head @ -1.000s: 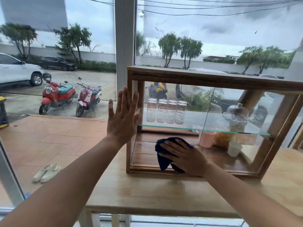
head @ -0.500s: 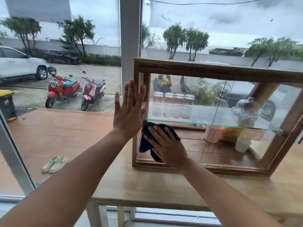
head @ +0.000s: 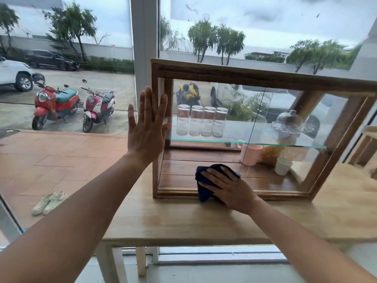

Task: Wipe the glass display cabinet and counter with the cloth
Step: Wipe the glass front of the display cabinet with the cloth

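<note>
Cloth [head: 204, 193] — now lower, under right hand [head: 231, 189]

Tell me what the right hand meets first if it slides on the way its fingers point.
Likely the cabinet's left post, near the left hand; only bare glass lies between.

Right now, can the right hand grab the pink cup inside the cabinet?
Probably not. The right hand presses the blue cloth on the glass front, and that glass seems to stand between it and the pink cup.
</note>
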### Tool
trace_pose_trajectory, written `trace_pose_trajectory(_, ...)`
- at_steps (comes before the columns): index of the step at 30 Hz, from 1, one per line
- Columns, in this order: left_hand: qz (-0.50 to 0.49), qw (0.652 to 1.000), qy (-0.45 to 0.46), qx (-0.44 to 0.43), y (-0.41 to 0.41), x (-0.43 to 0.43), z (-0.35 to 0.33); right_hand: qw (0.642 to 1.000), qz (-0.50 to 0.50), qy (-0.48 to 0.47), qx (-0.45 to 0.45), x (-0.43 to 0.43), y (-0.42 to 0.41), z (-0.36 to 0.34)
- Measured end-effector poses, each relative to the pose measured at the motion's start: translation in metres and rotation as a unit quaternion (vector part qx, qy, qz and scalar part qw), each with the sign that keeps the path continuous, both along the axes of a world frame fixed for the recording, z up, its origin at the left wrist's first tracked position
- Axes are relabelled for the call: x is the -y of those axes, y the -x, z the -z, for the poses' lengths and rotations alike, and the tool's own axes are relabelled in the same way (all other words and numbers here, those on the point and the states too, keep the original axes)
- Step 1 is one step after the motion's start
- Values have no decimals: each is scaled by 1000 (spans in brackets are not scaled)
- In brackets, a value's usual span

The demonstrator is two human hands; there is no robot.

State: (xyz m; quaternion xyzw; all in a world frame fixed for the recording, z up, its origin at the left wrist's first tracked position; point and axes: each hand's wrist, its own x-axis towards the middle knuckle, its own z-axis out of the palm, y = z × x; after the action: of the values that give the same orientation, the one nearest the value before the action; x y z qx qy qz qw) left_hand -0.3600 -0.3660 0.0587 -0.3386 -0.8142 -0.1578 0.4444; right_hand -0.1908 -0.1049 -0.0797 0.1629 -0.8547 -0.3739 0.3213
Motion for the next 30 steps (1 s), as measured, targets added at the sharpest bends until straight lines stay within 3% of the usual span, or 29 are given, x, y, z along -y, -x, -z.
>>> trace_pose_trajectory(5,7,1000,-6,-2,1,0,0,997,16,10,-76,-22,-10,-78)
trace_pose_trajectory(9,-5,1000,-5,-3,-1,0,-1,977,40,107,-181,-13,9,-160)
trace_pose_trajectory(12,-10,1000,-8,-3,-3,0,-2,962,37,167,-213,-5,16,-167)
trace_pose_trajectory(16,-24,1000,-13,-3,-4,-1,-1,971,11,166,-170,-7,15,-110)
trace_pose_trajectory(22,-43,999,-32,3,-12,-5,1,996,4,79,-28,-18,-1,13)
trace_pose_trajectory(27,-50,996,-52,-47,-30,-10,-1,995,-10,83,46,-16,-12,18)
trace_pose_trajectory(30,-16,994,-5,-105,-40,-14,10,993,-63,70,68,-17,-23,8)
